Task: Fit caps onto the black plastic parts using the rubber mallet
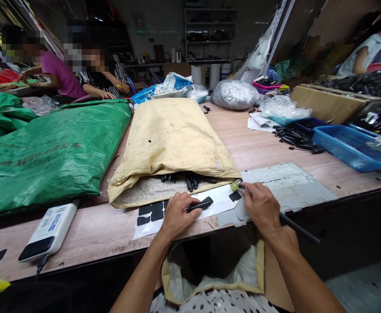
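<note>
My left hand [180, 213] is closed on a small black plastic part [205, 203], held just above a white sheet [221, 201] with black rounded patches [157, 211] on it. In my right hand [262, 208] is a small hammer [236, 185] with a yellow-green head. Its dark handle sticks out behind the hand to the lower right. The hammer head is beside the right corner of a pale yellow woven sack [180, 134]. Several black parts [192, 181] show in the sack's open mouth.
A green sack [47, 152] and a white power bank [51, 230] lie on the left. At right are a blue tray [353, 145], a black parts pile [297, 139] and a grey board [288, 184]. Another open sack [260, 269] hangs below the table edge. Co-workers sit behind.
</note>
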Demonstrator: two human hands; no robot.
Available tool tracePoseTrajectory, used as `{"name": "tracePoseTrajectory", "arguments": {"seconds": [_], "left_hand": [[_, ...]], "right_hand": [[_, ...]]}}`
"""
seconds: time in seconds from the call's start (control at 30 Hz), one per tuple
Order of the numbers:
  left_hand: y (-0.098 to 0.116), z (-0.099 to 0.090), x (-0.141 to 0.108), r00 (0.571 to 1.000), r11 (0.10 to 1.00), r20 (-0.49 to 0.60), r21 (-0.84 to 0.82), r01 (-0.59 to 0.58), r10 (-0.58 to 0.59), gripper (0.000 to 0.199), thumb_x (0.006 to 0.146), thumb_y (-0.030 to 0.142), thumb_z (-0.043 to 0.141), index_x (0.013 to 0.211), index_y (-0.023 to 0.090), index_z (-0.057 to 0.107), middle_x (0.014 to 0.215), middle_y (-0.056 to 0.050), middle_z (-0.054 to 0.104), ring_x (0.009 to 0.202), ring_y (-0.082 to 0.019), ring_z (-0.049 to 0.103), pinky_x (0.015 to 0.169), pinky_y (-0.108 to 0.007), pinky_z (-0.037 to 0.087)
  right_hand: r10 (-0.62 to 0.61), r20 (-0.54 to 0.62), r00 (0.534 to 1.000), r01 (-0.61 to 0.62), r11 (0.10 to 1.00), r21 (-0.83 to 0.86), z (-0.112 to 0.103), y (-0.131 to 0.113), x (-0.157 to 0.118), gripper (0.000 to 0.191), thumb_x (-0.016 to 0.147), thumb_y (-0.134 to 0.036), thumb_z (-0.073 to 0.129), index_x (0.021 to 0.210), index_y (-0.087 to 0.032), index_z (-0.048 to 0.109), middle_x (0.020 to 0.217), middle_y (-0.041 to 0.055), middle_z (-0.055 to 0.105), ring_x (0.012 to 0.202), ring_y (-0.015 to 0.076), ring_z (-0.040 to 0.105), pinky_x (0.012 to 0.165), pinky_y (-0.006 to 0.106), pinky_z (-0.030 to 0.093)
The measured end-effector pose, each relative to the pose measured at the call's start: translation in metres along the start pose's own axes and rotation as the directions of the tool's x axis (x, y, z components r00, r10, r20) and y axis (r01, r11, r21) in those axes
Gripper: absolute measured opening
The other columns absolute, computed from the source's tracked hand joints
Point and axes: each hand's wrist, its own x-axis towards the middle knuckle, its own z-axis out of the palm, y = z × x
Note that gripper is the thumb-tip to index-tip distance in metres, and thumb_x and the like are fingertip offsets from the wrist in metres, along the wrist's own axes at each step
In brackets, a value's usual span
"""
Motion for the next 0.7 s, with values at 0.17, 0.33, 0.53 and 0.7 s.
{"name": "tracePoseTrajectory", "arguments": {"seconds": [0.17, 0.33, 0.53, 0.7], "left_hand": [[-0.0033, -0.0006, -0.0005, 0.999, 1.000, 0.021, -0.004, -0.030, 0.030, 0.021, 0.088, 0.034, 0.069, 0.105, 0.026, 0.078, 0.096, -0.003, 0.072, 0.096, -0.023, 0.057, 0.087, -0.039, 0.039], [-0.0058, -0.0002, -0.0007, 0.998, 0.999, 0.041, 0.015, -0.042, 0.042, 0.024, 0.096, 0.038, 0.058, 0.108, 0.026, 0.076, 0.095, -0.003, 0.070, 0.096, -0.023, 0.056, 0.086, -0.039, 0.037], [-0.0079, 0.0010, -0.0005, 0.998, 0.998, 0.037, 0.034, -0.057, 0.055, 0.024, 0.099, 0.036, 0.053, 0.109, 0.028, 0.074, 0.096, -0.002, 0.068, 0.097, -0.022, 0.057, 0.087, -0.038, 0.038], [-0.0039, 0.0001, -0.0019, 0.997, 0.994, 0.013, 0.083, -0.072, 0.072, 0.023, 0.099, 0.035, 0.053, 0.106, 0.027, 0.074, 0.094, -0.003, 0.068, 0.095, -0.023, 0.057, 0.087, -0.038, 0.040]], "right_hand": [[-0.008, -0.024, 1.000, 0.006, 0.998, -0.065, 0.0100, 0.0023, -0.0069, 0.021, 0.094, -0.022, 0.059, 0.109, -0.022, 0.072, 0.095, 0.0061, 0.070, 0.089, 0.0228, 0.057, 0.078, 0.034, 0.038], [0.003, -0.016, 1.000, -0.004, 0.998, -0.065, 0.0083, -0.0013, -0.0076, 0.021, 0.094, -0.022, 0.058, 0.110, -0.022, 0.071, 0.096, 0.0065, 0.069, 0.089, 0.0228, 0.055, 0.077, 0.034, 0.036], [0.029, -0.014, 0.999, -0.030, 0.997, -0.065, 0.0089, -0.0023, -0.0084, 0.022, 0.094, -0.023, 0.057, 0.111, -0.023, 0.070, 0.098, 0.0057, 0.069, 0.090, 0.0229, 0.054, 0.078, 0.035, 0.035], [0.021, -0.014, 1.000, -0.022, 0.998, -0.053, 0.0088, -0.0022, -0.0085, 0.022, 0.093, -0.022, 0.056, 0.111, -0.022, 0.069, 0.097, 0.0066, 0.068, 0.089, 0.0234, 0.053, 0.077, 0.035, 0.034]]}}
